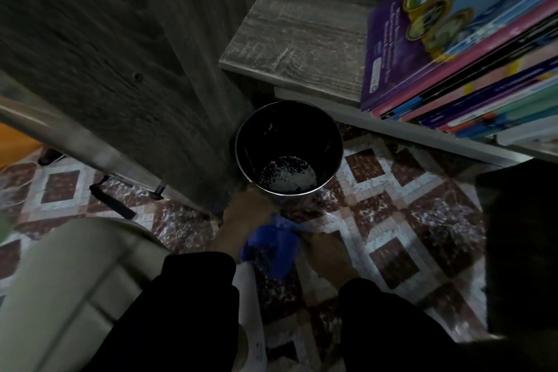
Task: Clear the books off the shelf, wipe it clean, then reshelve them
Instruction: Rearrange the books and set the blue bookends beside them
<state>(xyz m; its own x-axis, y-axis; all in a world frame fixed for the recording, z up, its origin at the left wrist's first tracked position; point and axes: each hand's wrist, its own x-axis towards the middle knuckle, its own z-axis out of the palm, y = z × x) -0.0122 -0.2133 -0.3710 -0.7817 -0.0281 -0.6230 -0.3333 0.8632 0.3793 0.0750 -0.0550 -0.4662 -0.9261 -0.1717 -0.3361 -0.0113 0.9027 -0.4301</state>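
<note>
Your left hand [241, 216] and right hand [327, 254] meet low in the centre of the frame, above the patterned tile floor [407, 220]. Both grasp a blue cloth [268, 248], which is bunched between them: the left fingers are clenched on its upper end, and the right fingers pinch its right edge. Motion blur hides the individual fingers. Dark sleeves cover both forearms.

Just above the hands stands a round black bin [256, 136], open at the top, with pale specks and debris at its bottom. The left hand lies close to the bin's lower rim; contact cannot be confirmed.

The books [453, 54] are at the upper right, lying flat in a slanting stack on the grey wood-grain shelf [296, 39]. The top one has a purple and blue cover. The shelf surface left of the stack is bare board.

A dark wood-grain panel [120, 39] fills the upper left. A cream padded object [75, 281] occupies the lower left.
</note>
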